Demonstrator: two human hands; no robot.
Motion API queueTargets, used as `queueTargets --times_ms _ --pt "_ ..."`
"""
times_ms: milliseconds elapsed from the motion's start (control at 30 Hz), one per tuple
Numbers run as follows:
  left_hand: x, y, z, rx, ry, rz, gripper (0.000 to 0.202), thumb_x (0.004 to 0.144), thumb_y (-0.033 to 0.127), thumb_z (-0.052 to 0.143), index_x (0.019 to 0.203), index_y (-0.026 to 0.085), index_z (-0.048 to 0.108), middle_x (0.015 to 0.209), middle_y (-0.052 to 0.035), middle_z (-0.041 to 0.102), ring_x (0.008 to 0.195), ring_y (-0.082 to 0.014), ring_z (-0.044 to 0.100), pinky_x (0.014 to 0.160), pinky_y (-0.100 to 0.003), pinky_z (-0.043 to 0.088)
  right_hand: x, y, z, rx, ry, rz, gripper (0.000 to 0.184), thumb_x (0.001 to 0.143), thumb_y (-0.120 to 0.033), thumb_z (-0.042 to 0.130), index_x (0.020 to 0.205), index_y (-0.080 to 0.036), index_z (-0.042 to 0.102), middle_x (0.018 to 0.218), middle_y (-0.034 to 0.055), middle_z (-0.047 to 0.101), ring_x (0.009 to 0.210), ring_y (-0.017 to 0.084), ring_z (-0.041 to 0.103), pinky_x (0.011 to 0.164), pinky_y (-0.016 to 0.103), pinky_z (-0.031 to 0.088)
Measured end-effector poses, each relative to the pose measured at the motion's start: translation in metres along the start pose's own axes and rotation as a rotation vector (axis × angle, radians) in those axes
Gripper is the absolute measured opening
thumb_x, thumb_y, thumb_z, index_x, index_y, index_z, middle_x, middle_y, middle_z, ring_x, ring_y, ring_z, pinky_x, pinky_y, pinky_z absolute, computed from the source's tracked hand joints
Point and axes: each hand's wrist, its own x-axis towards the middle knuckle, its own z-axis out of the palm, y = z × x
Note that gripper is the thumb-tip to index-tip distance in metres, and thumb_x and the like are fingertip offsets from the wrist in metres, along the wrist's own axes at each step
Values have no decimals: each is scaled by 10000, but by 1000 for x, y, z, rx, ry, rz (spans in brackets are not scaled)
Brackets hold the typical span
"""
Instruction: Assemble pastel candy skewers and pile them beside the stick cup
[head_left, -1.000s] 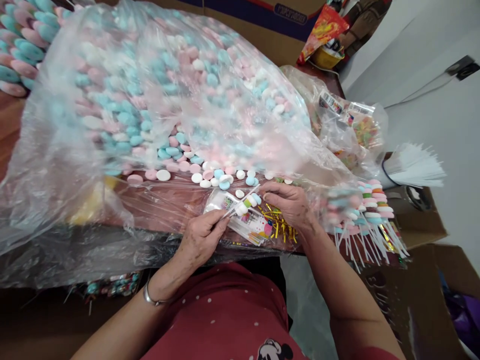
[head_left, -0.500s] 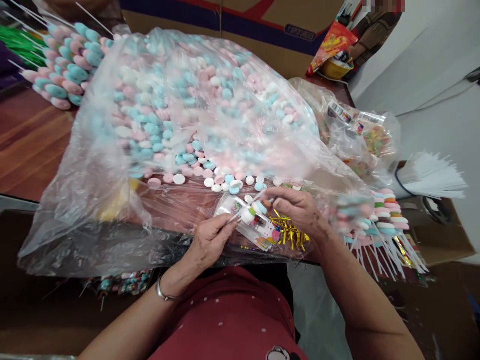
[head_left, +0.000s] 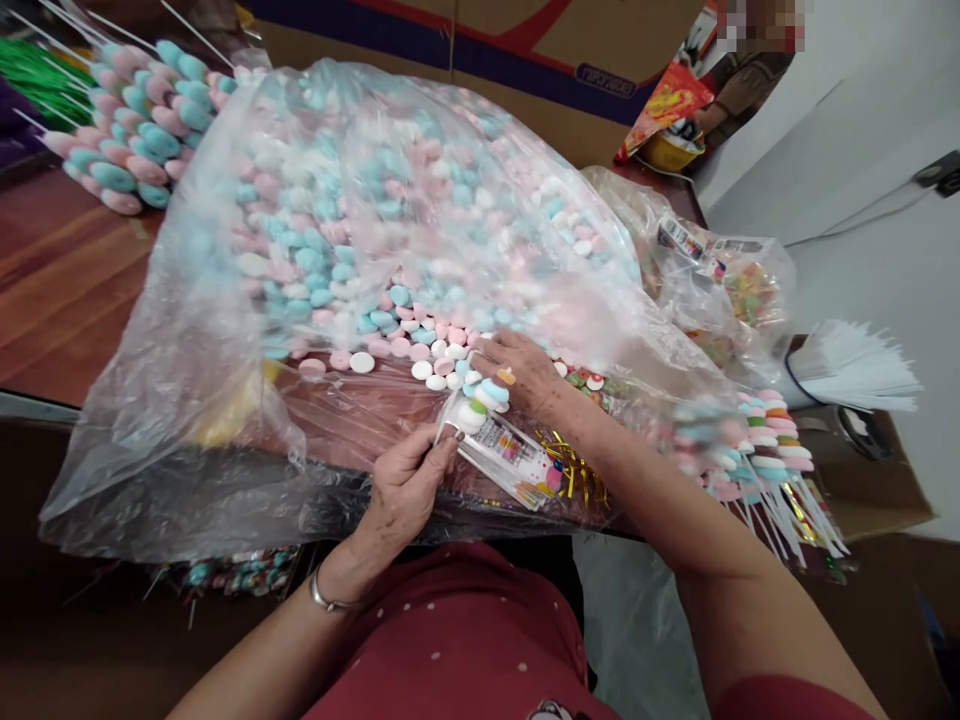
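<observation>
My left hand [head_left: 409,480] is closed, its thumb and fingers pinching the lower end of a marshmallow skewer [head_left: 478,405]. White, green, blue and orange pieces are threaded on the stick, which tilts up to the right. Beyond it my right hand [head_left: 525,375] reaches over the loose marshmallows [head_left: 442,367] at the mouth of a big clear plastic bag [head_left: 420,200]. Its fingers are stretched forward and touch the pile, with the fingertips partly hidden. Under the skewer lies a printed clear packet [head_left: 517,455], beside gold tinsel [head_left: 574,470].
Finished marshmallow skewers lie stacked at the left [head_left: 131,130], and more skewers [head_left: 772,440] are at the right. A holder of white sticks [head_left: 855,365] stands at the right edge. Behind the bag rises a cardboard box [head_left: 480,60]. A person [head_left: 750,85] is at the back right.
My right hand has left the skewer's tip and moved forward and left to the loose marshmallows. My left hand has shifted slightly left and down, still pinching the stick.
</observation>
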Motion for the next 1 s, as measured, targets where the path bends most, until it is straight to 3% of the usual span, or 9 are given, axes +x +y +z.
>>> queueTargets --times_ms 100,200,300,400,500,667,867,1000 --pt "0 -1 0 -30 25 7 248 859 401 620 898 169 697 605 27 491 506 -84 391 456 -215 322 -18 -1 -1 -1 -41 7 193 953 -174 457 1006 -140 640 974 126 647 908 240 526 772 371 452" --pt "2 -2 1 -50 62 -11 246 858 405 619 883 171 691 564 37 470 466 -77 373 438 -217 319 -44 2 -2 87 -34 64 212 941 -141 468 1071 -142 635 1044 134 652 945 228 568 801 367 489" --pt "3 0 3 -41 79 -22 279 845 432 623 893 165 688 554 33 481 447 -77 374 422 -220 321 -63 9 -2 252 103 204 263 939 -142 447 1120 -170 637 1171 123 651 1026 208 607 857 353 511" --pt "3 2 4 -56 77 -25 272 844 416 628 918 161 686 562 30 480 450 -76 373 414 -215 311 -69 17 -2 391 235 385 276 935 -190 449 1108 -203 664 1102 81 707 995 195 650 879 350 520" --pt "2 3 4 -100 82 -28 227 843 371 643 930 167 694 562 37 469 452 -72 367 411 -209 300 -66 21 -5 458 281 483 283 913 -212 467 1091 -213 686 1040 60 737 944 198 671 858 356 528" --pt "1 4 3 -172 91 -38 178 831 317 680 930 174 714 563 40 483 463 -63 382 417 -193 307 -64 23 -13 499 269 485 293 905 -211 462 1091 -195 689 1063 71 725 964 203 658 861 356 516" --pt "3 10 7 -312 143 6 147 791 283 724 874 161 722 513 47 486 414 -47 384 376 -157 290 -62 16 -20 627 286 589 244 880 -244 512 1056 -197 674 1029 59 714 893 195 647 801 339 512" --pt "5 15 10 -366 201 32 159 747 291 756 817 152 725 492 43 494 397 -42 382 350 -134 285 -50 -2 -23 678 267 440 180 904 -267 515 988 -206 661 989 46 694 858 169 627 772 307 504"
